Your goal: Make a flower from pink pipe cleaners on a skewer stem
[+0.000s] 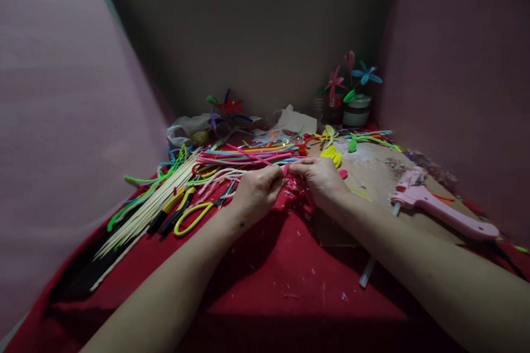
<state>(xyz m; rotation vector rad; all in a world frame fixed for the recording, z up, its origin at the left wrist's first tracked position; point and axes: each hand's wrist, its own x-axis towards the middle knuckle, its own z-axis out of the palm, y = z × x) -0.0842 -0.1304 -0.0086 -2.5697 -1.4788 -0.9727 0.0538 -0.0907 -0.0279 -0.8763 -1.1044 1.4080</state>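
Note:
Over the middle of the red cloth, my left hand (257, 192) and my right hand (323, 181) meet fingertip to fingertip. Both pinch a small bent piece of pink pipe cleaner (286, 170) between them. One pink strand reaches up and left from the fingers. Just behind the hands lies a bundle of coloured pipe cleaners (252, 155). Yellow-handled scissors (194, 219) rest left of my left hand, their blades partly behind it.
Wooden sticks (144, 215) and yellow-black pliers (178, 210) lie at left. A pink glue gun (445, 209) rests on cardboard (372, 176) at right. Yellow pieces (331, 155) sit behind my right hand. Flowers stand by a jar (356, 111) at back right. Pink walls flank both sides.

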